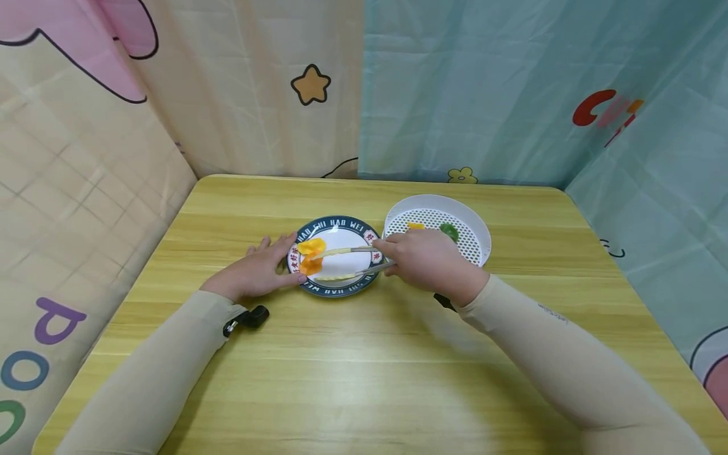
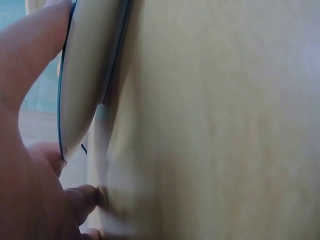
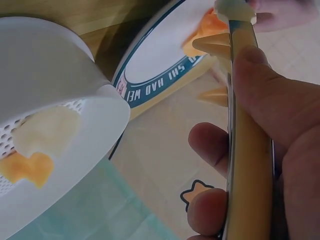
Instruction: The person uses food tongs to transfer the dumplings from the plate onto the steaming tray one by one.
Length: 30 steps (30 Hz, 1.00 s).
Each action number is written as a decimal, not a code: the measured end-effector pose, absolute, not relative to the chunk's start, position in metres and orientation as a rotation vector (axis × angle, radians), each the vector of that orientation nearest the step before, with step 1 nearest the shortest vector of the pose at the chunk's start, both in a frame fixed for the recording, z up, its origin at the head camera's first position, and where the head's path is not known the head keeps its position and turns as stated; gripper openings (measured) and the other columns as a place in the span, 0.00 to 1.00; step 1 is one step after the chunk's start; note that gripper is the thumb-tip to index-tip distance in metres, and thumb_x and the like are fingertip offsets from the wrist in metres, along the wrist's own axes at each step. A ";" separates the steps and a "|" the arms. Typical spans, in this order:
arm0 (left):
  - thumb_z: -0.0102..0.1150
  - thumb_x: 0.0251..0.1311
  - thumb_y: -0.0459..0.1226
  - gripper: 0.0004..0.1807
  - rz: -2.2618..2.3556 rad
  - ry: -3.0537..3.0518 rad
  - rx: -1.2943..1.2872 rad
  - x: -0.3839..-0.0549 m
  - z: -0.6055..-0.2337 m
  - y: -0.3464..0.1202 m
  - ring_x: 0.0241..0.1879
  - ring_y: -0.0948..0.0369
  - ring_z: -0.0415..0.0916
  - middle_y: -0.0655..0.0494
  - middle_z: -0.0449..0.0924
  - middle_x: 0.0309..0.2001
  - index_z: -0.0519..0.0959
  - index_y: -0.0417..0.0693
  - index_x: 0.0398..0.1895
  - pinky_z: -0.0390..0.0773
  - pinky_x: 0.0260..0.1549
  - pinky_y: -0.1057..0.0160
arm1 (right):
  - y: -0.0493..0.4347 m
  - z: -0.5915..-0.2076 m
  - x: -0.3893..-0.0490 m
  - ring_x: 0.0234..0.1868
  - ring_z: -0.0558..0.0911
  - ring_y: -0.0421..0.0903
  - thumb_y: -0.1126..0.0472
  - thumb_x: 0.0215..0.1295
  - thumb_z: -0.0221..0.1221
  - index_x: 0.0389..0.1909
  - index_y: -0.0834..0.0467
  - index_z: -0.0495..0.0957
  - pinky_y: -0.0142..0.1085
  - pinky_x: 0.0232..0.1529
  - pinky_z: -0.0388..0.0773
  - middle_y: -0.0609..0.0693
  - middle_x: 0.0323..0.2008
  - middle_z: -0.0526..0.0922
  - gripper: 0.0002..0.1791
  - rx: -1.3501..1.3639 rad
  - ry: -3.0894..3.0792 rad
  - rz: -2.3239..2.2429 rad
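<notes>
An oval white plate (image 1: 344,239) with a dark blue lettered rim rests on the table. My left hand (image 1: 258,268) holds its left rim, thumb on the near side and forefinger farther back. In the left wrist view the plate (image 2: 85,75) shows its pale underside beside that hand. A yellow piece (image 1: 311,246) and an orange piece (image 1: 310,265) lie at the plate's left end. My right hand (image 1: 423,259) grips a pair of tongs (image 1: 347,251) with pale toothed tips. The tips spread over the plate, one touching or just above the orange piece; which, I cannot tell.
Right of the plate stands a round white strainer basket (image 1: 482,237) with a perforated bottom. Inside are a green piece (image 1: 449,231), a small orange-yellow piece (image 3: 30,167) and a pale piece (image 3: 50,129). Curtains hang around the wooden table (image 1: 341,373).
</notes>
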<state>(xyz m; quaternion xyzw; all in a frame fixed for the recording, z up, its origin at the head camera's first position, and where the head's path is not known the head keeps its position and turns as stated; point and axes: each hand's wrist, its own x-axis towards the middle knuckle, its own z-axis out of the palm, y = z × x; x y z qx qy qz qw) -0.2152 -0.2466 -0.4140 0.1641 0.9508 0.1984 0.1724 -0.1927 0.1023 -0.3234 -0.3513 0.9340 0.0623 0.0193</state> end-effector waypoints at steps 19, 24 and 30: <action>0.53 0.60 0.77 0.65 0.561 2.696 0.454 -0.216 -0.414 -0.246 0.83 0.29 0.31 0.48 0.38 0.88 0.37 0.56 0.88 0.35 0.77 0.25 | 0.090 -0.330 -0.203 0.44 0.88 0.49 0.45 0.71 0.67 0.73 0.50 0.75 0.44 0.41 0.88 0.49 0.54 0.88 0.33 -1.168 2.948 0.273; 0.53 0.60 0.77 0.65 0.560 2.699 0.462 -0.217 -0.415 -0.247 0.83 0.29 0.31 0.48 0.38 0.88 0.38 0.56 0.88 0.36 0.77 0.24 | 0.087 -0.332 -0.205 0.45 0.88 0.49 0.45 0.73 0.65 0.73 0.49 0.75 0.44 0.42 0.89 0.49 0.58 0.87 0.31 -1.120 2.951 0.267; 0.53 0.60 0.78 0.65 0.559 2.704 0.464 -0.217 -0.416 -0.248 0.83 0.29 0.30 0.49 0.40 0.88 0.38 0.55 0.88 0.36 0.77 0.24 | 0.085 -0.333 -0.206 0.44 0.88 0.48 0.44 0.73 0.65 0.73 0.48 0.74 0.43 0.40 0.89 0.47 0.58 0.87 0.31 -1.080 2.944 0.289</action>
